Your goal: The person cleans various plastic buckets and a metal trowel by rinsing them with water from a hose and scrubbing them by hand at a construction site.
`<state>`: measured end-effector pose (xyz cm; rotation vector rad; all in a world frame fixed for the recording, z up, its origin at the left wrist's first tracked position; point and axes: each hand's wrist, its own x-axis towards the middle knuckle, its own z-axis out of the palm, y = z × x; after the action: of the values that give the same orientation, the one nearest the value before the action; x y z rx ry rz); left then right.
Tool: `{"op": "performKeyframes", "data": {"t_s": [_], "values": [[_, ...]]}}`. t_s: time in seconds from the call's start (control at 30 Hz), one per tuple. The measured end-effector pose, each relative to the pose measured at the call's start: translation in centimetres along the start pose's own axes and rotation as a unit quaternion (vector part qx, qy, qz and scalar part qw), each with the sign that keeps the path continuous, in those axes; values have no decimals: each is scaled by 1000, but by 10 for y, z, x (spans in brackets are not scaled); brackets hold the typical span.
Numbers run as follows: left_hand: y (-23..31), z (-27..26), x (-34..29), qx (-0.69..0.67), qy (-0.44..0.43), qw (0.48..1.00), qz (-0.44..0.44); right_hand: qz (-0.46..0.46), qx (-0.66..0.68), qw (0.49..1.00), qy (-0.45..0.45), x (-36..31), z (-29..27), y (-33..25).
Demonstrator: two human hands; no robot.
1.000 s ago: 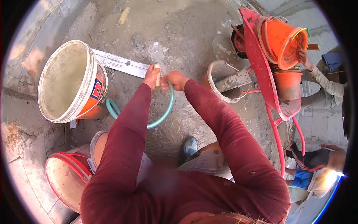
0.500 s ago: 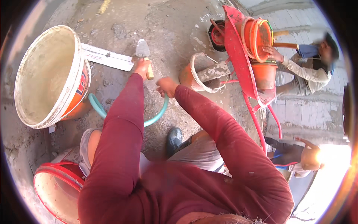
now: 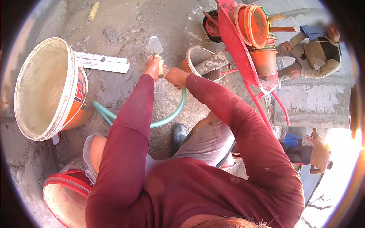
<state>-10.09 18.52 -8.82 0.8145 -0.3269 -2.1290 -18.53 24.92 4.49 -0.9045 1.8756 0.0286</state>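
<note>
My left hand [image 3: 151, 68] is closed around the pale handle of a trowel [image 3: 155, 45], its pointed grey blade directed away from me. Just to the right, my right hand [image 3: 176, 77] grips the end of a teal hose [image 3: 168, 119], which curves down and back left beneath my left forearm. Whether water comes out of the hose is hard to make out. Close beyond my right hand stands a muddy orange bucket [image 3: 188, 65] with a flat, mud-covered tool [image 3: 211, 64] resting in it.
A big orange bucket with a whitish rim [image 3: 72, 85] stands left, beside a white board [image 3: 114, 64]. A red-rimmed tub [image 3: 62, 201] is near my left side. At right, a red wheelbarrow [image 3: 239, 49] carries stacked orange buckets [image 3: 258, 28]. One person [image 3: 319, 57] is beside it; another [image 3: 315, 154] stands farther back.
My two hands have come closer together, the hose end now near the trowel handle. The person by the wheelbarrow has taken a hand off the orange buckets. The whole view has shifted slightly.
</note>
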Motion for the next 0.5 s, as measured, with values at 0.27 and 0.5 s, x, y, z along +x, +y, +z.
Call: {"op": "performKeyframes", "data": {"t_s": [0.27, 0.5], "values": [[-7, -46, -9, 95, 66, 993, -3, 2, 270, 960, -76, 11, 16, 8], [-13, -98, -17, 77, 39, 992, -95, -59, 30, 997, 28, 64, 39, -12]]}}
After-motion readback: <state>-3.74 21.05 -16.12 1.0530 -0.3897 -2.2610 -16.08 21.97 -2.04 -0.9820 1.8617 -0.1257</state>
